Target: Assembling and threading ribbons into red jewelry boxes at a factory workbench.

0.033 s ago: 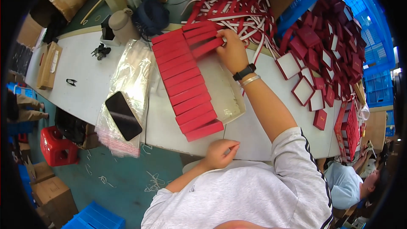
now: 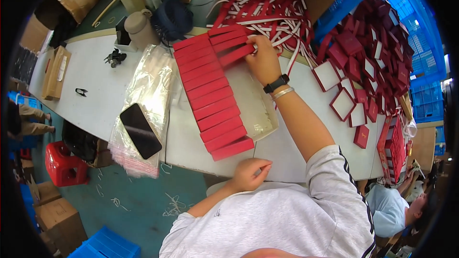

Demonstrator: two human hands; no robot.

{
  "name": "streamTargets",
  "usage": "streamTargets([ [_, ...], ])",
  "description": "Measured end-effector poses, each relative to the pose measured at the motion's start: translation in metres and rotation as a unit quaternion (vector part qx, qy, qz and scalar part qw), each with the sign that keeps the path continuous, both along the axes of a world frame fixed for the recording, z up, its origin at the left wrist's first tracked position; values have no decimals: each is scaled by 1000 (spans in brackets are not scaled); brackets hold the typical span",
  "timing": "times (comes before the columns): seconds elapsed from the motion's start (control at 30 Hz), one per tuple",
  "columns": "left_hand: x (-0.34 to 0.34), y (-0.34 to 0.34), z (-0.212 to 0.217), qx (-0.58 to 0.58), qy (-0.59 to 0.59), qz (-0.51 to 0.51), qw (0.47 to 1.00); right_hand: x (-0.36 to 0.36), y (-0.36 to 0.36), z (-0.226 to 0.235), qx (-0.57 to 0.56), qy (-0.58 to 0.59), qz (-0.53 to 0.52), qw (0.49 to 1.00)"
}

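Note:
My right hand (image 2: 264,59), with a dark watch and a bangle on the wrist, pinches the end of a slim red box (image 2: 237,56) at the far part of a shallow cream tray (image 2: 266,126). Red boxes (image 2: 210,91) stand packed in a long row down the tray's left side, with a few more along its far end. The tray's right part shows bare bottom. My left hand (image 2: 251,174) is curled closed near the table's front edge, apart from the boxes. Whatever its fingers may hold is hidden.
Left of the tray, a black phone (image 2: 141,130) lies on clear plastic bags (image 2: 148,81). Red and white ribbons (image 2: 267,5) heap up behind. At right, dark red boxes (image 2: 363,52) pile beside a blue crate (image 2: 411,14). A grey cup (image 2: 138,28) stands at the back; a co-worker (image 2: 389,210) sits far right.

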State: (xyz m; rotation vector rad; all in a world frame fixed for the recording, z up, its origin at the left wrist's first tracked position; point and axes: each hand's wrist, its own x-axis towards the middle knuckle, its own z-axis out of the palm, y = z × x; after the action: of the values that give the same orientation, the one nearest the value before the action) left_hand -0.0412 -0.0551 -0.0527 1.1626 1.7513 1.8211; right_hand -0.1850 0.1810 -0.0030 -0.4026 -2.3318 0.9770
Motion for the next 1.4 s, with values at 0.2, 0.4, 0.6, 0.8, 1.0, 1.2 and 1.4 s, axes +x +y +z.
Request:
streamTargets([
  [0.2, 1, -2, -7, 19, -34, -29, 999, -4, -10, -8, 3, -9, -74, 997],
  [0.4, -2, -3, -7, -7, -72, -79, 994, -7, -7, -4, -51, -3, -120, 992],
  [0.6, -13, -9, 2, -52, -199, -197, 959, -11, -3, -12, 17, -36, -92, 995],
  [0.8, -65, -59, 56, 104, -179, -410, 888, -7, -12, -8, 80, -19, -70, 994],
  [1.0, -127, -50, 149, -37, 219, 68, 973, -4, 5, -25, 47, -20, -74, 996],
  [1.2, -230, 87, 125, -321, 495, 113, 799, -12, 4, -30, 21, 7, -52, 998],
  [1.4, -242, 117, 72, -433, 485, 125, 750, -14, 11, -49, 35, 12, -59, 998],
])
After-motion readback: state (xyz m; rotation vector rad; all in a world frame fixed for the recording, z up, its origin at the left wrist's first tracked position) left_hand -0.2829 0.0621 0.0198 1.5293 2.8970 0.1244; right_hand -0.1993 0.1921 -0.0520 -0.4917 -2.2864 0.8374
